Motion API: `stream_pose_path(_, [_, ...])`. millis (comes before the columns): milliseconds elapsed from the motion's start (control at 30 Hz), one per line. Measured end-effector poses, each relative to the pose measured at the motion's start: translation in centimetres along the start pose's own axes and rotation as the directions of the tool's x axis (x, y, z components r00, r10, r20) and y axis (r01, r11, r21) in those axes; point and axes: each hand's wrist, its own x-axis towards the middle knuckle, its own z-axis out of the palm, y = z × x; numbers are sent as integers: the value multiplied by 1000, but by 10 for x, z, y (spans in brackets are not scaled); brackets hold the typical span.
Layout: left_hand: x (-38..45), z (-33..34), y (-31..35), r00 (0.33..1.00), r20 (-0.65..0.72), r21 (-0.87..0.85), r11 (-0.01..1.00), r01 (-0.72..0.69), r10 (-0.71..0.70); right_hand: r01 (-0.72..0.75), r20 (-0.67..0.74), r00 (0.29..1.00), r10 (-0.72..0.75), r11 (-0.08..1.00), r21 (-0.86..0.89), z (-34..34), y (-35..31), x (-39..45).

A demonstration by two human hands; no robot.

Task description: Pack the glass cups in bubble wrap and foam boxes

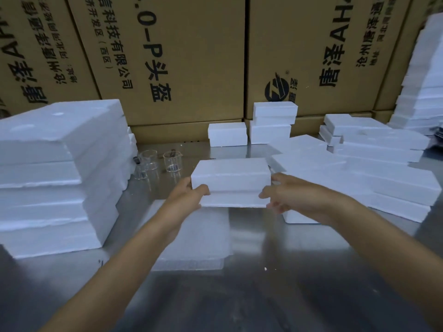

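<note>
A closed white foam box (231, 180) is held above the steel table (287, 271) between both hands. My left hand (189, 194) grips its left end, thumb on the front face. My right hand (285, 195) grips its right end the same way. Under the box lies a stack of bubble wrap sheets (199, 238). Behind and to the left, several clear glass cups (172, 161) stand on the table, the nearest group (146, 164) beside the left foam stack.
A tall stack of foam slabs (60, 176) fills the left side. Closed foam boxes (227, 134) and a three-high pile (273, 123) stand at the back. Loose foam lids and boxes (371, 168) crowd the right. Cardboard cartons (179, 56) wall the rear.
</note>
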Motion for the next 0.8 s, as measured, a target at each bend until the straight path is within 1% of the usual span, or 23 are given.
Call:
stream_pose_path(100, [-10, 5, -10, 999, -3, 64, 997, 33, -33, -24, 3, 1000, 24, 998, -55, 14, 11, -6])
stream_pose_path(167, [-13, 4, -13, 998, -36, 96, 994, 56, -52, -27, 31, 999, 29, 997, -75, 18, 14, -8])
stream_pose_path(233, [-10, 4, -10, 996, -79, 97, 994, 47, -40, -40, 20, 999, 42, 993, -114, 17, 10, -7])
stream_pose_path(300, [-2, 4, -1, 993, -119, 75, 997, 0, 9, -36, -58, 998, 25, 979, -202, 11, 4, 6])
stream_pose_path(333, [4, 4, 5, 991, -134, 74, 997, -20, 30, -28, -110, 994, 6, 979, -201, 9, 1, 16])
stream_pose_path(400, [19, 6, 17, 988, -146, 89, 995, -38, 51, 44, -197, 978, -69, 991, -127, 7, -9, 34])
stream_pose_path(433, [28, 6, 21, 988, -148, 92, 995, -30, 44, 71, -221, 971, -90, 993, -92, 7, -13, 45])
stream_pose_path(467, [39, 7, 23, 988, -152, 88, 996, -5, 19, 66, -232, 969, -79, 996, -64, 8, -14, 56])
stream_pose_path(567, [68, 11, 19, 985, -159, 103, 991, 80, -63, -56, -243, 969, 38, 996, -67, 12, -13, 86])
stream_pose_path(667, [85, 17, 1, 987, -125, 111, 987, 119, -105, -165, -244, 960, 138, 982, -93, 17, -4, 108])
stream_pose_path(733, [93, 18, -12, 989, -96, 119, 986, 120, -109, -178, -284, 948, 144, 979, -99, 19, -2, 117])
stream_pose_path(800, [98, 14, -20, 990, -107, 125, 987, 103, -90, -145, -375, 924, 70, 974, -175, 21, -4, 125])
